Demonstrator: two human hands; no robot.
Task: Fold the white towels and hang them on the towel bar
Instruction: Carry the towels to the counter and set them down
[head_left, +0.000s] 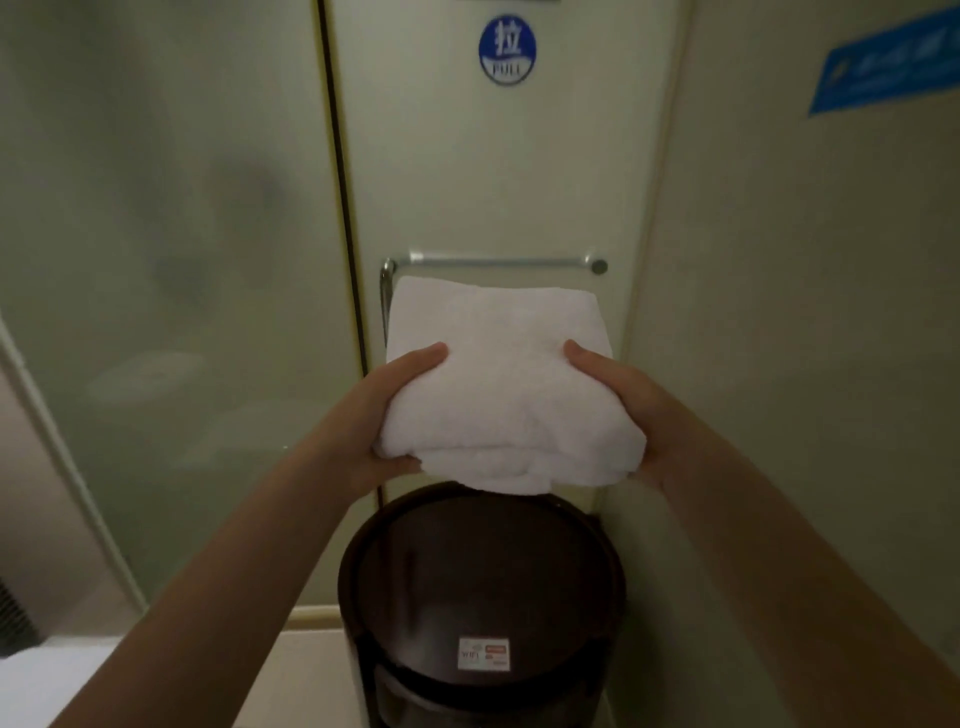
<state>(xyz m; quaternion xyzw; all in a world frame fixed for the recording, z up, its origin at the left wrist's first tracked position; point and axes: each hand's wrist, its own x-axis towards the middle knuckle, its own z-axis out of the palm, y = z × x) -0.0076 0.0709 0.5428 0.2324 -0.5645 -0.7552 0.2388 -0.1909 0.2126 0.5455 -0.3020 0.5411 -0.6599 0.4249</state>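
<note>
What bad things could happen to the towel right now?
1. The folded white towel is held only at its two sides by the left hand and the right hand. If one hand slips, the towel could fall onto the dark bin right beneath it.
2. The towel looks thick, and the towel bar sits close to the door. The towel might bunch up or come unfolded while it is pushed over the bar.

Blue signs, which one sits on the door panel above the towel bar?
The round PULL sign, on the same panel as the towel bar and higher up. The other, a blue rectangular sign, is on the wall to the right.
</note>
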